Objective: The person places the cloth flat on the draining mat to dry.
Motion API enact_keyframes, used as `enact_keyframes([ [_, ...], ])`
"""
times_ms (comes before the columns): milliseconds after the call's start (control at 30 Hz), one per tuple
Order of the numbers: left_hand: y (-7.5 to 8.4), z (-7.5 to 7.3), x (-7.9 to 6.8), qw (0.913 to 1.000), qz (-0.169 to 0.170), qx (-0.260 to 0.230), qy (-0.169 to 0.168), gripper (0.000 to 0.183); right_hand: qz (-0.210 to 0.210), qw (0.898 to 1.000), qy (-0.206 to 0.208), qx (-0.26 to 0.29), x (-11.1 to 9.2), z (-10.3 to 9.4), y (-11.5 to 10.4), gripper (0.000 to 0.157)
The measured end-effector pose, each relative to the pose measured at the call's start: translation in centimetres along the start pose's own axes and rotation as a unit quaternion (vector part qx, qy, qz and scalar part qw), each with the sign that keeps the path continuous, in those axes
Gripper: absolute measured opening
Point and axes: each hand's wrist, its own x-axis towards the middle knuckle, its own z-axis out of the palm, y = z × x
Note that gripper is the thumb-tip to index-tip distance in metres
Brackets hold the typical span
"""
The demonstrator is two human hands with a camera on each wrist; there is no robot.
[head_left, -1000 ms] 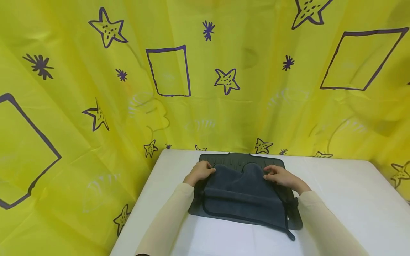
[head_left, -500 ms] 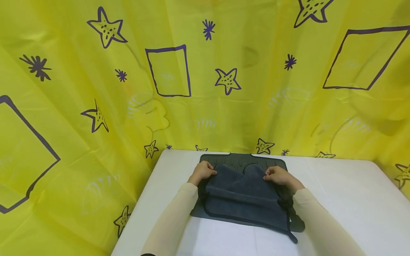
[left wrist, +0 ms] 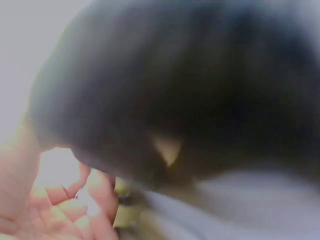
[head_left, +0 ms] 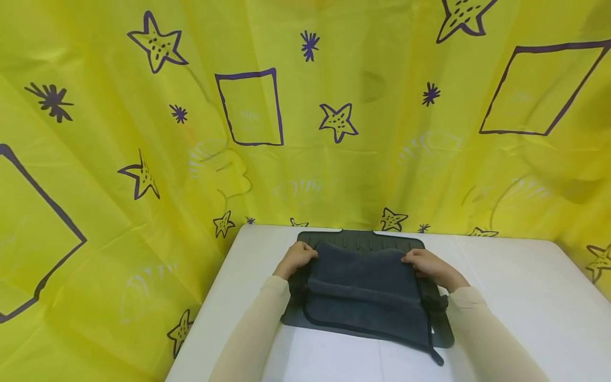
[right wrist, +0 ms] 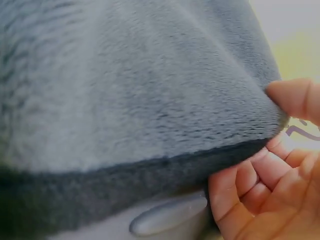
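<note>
A dark blue-grey plush towel [head_left: 363,278] with black edging lies creased over a dark ridged mat [head_left: 355,237] in the head view. My left hand [head_left: 297,258] pinches the towel's far left corner. The far right corner is between the thumb and fingers of my right hand [head_left: 431,265]; the right wrist view shows this pinch on the towel [right wrist: 165,105] closely. Between the hands, the far edge sags slightly. A short loop [head_left: 436,356] hangs off the near right corner. In the left wrist view the dark cloth is blurred and hides the fingertips.
The mat rests on a white table [head_left: 515,281]. Behind and to the left hangs a yellow curtain [head_left: 305,159] with drawn stars and frames, meeting the table's far edge. A dark bunched piece [head_left: 435,303] sits at the mat's right side, below my right wrist.
My right hand has taken hold of the far right corner and moved slightly right. The towel's bunched far edge has spread straighter between the hands. The left hand has barely moved.
</note>
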Motion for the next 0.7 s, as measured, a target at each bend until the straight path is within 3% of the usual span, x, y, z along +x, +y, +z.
enact_keyframes([
  [133,-0.7,-0.6,-0.1,0.9973,-0.008,-0.073,0.002,0.012,0.006,1.0,-0.002,0.021,-0.3,-0.3,0.0,0.015],
  [200,-0.8,-0.8,-0.2,0.9964,-0.011,-0.084,0.002,0.005,0.012,1.0,-0.004,0.026,-0.4,-0.6,0.0,0.023],
  [300,-0.9,-0.9,-0.3,0.9964,-0.015,-0.084,0.003,0.015,0.02,0.999,-0.012,0.028,-0.4,-0.8,0.1,0.043],
  [400,-0.8,-0.8,-0.4,0.9966,-0.015,-0.081,0.003,0.022,0.028,0.999,-0.012,0.034,-0.4,-0.8,0.1,0.053],
  [700,-1.3,-0.5,-0.5,0.9964,-0.013,-0.082,0.017,0.02,0.023,0.999,0.007,0.048,-0.3,-0.2,0.2,0.034],
])
